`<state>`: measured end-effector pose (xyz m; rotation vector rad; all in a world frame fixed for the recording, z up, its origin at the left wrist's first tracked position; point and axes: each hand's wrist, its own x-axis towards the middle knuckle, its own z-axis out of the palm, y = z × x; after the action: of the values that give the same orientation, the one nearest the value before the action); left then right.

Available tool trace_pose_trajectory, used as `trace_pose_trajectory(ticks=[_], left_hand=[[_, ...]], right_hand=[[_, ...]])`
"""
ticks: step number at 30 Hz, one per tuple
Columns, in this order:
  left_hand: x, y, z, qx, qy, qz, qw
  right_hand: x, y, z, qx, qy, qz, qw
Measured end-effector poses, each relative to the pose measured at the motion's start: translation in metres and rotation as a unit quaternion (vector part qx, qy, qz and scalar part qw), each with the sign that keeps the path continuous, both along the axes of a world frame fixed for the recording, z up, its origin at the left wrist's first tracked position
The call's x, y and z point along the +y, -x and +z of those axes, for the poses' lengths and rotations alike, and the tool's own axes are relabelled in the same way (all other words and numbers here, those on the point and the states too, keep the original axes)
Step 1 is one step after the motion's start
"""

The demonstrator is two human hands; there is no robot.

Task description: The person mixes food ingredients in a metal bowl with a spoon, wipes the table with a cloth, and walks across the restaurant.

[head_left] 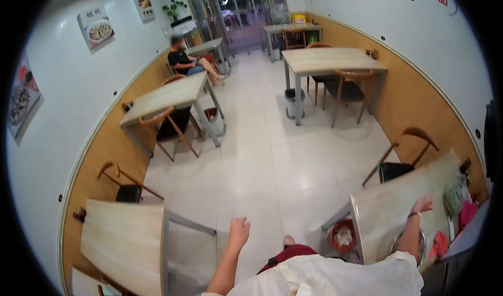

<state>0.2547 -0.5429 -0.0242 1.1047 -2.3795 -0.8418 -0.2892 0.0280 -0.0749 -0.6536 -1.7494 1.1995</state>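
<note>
My left hand (239, 233) is raised over the floor at the middle, its fingers curled in, with nothing visible in them. On the right, my right hand (422, 204) reaches over a pale wooden table (382, 207), fingers loosely extended and holding nothing visible; a band circles that wrist. Just right of it lies a greenish plastic bag (455, 195). Under my right forearm is a round metal bowl (422, 243), partly hidden by the arm. A pink cloth (468, 213) and a red-pink cloth (439, 244) lie near the table's right side.
A red bin (343, 235) holding waste stands beside the right table's leg. Another table (123, 238) is at the left. Farther on are tables with wooden chairs (175, 125), and a seated person (183, 60) on the left. Glass doors (236, 13) close the far end.
</note>
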Motion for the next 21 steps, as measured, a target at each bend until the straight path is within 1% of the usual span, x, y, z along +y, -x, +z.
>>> trace_pose_trajectory(ticks=[1,2,3,4,5,6,7,8,9,10,11,12,13,14,15,16,17,18,19,20,21], left_hand=[[-0.025,0.005,-0.012,-0.071,0.026,-0.019,0.997],[-0.044,0.007,-0.01,-0.088,0.018,-0.001,0.996],[-0.062,0.01,-0.005,-0.103,0.006,0.017,0.995],[-0.081,0.013,0.001,-0.082,-0.008,0.058,0.995],[-0.1,0.012,0.003,-0.062,-0.027,0.1,0.993],[-0.122,0.004,-0.014,-0.055,-0.005,0.123,0.991],[-0.144,-0.001,-0.036,-0.047,0.017,0.145,0.988],[-0.157,0.0,-0.038,-0.111,-0.02,0.172,0.979],[-0.167,0.004,-0.034,-0.175,-0.055,0.197,0.963],[-0.184,0.014,-0.056,-0.209,-0.112,0.19,0.953],[-0.199,0.013,-0.08,-0.245,-0.164,0.188,0.937],[-0.222,0.016,-0.101,-0.284,-0.195,0.167,0.924],[-0.246,0.018,-0.121,-0.325,-0.228,0.145,0.906],[-0.27,0.02,-0.144,-0.328,-0.228,0.142,0.906],[-0.304,0.032,-0.168,-0.292,-0.192,0.215,0.912],[-0.349,0.064,-0.183,-0.241,-0.153,0.285,0.915],[-0.393,0.107,-0.167,-0.198,-0.152,0.262,0.932],[-0.429,0.147,-0.112,-0.173,-0.156,0.24,0.942],[-0.471,0.189,-0.092,-0.161,-0.112,0.224,0.955],[-0.514,0.237,-0.055,-0.145,-0.144,0.188,0.961],[-0.557,0.274,-0.064,-0.115,-0.116,0.172,0.971]], right_hand=[[-0.069,0.014,-0.007,0.02,-0.059,0.028,0.998],[-0.136,0.02,-0.009,-0.068,-0.247,-0.048,0.966],[-0.196,0.028,0.005,-0.102,-0.233,0.093,0.963],[-0.259,0.04,0.01,-0.105,-0.222,0.202,0.948],[-0.335,0.041,0.006,-0.107,-0.196,0.324,0.919],[-0.413,0.035,0.002,-0.123,-0.161,0.451,0.869],[-0.488,0.021,-0.003,-0.145,-0.124,0.568,0.801],[-0.557,-0.001,-0.009,-0.172,-0.092,0.671,0.716],[-0.618,-0.022,-0.017,-0.182,-0.093,0.758,0.62],[-0.683,-0.034,-0.03,-0.178,-0.119,0.819,0.532],[-0.746,-0.034,-0.053,-0.152,-0.217,0.859,0.438],[-0.784,-0.054,-0.023,-0.143,-0.271,0.864,0.399],[-0.813,-0.064,0.008,-0.212,-0.287,0.865,0.353],[-0.838,-0.064,0.029,-0.285,-0.299,0.859,0.303],[-0.861,-0.05,0.009,-0.286,-0.332,0.854,0.28],[-0.883,-0.027,-0.01,-0.28,-0.373,0.845,0.262],[-0.89,-0.001,-0.015,-0.28,-0.372,0.841,0.276],[-0.891,0.032,-0.048,-0.258,-0.361,0.853,0.276],[-0.888,0.057,-0.017,-0.368,-0.343,0.813,0.293],[-0.882,0.094,-0.036,-0.434,-0.318,0.781,0.317],[-0.857,0.138,-0.103,-0.377,-0.281,0.777,0.419]])
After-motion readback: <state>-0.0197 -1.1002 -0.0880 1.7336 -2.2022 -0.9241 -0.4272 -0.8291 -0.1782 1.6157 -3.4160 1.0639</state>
